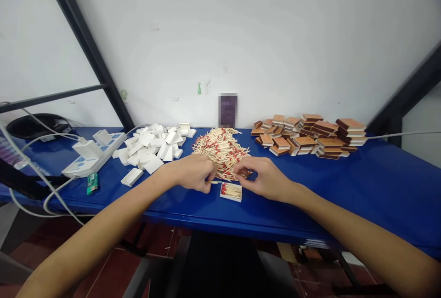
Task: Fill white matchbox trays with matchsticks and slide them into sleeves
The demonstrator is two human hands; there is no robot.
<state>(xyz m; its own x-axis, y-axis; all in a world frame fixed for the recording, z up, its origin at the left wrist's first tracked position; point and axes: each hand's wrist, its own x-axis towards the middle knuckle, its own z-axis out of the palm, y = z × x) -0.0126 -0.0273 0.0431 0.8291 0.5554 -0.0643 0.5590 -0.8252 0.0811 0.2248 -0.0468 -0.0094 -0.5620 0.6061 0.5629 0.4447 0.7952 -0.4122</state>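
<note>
My left hand [196, 172] is closed with fingers curled, and a pale matchstick [215, 182] pokes out of it toward the right. Just beyond that stick lies a small white matchbox tray [230, 198], holding a layer of matches [231, 190] with red heads at the left. My right hand [267, 179] has its thumb and forefinger nearly together at the near right edge of a large heap of loose matches [222, 151]. What its fingertips pinch, if anything, is too small to make out. The heap rises behind both hands.
White empty matchbox trays [151, 144] are heaped at left; brown matchbox sleeves [310, 134] are stacked at right. A power strip [93, 155] with cables and a green lighter [92, 184] sit farther left. A dark purple pixelated object [228, 110] stands against the wall on the blue table [379, 187].
</note>
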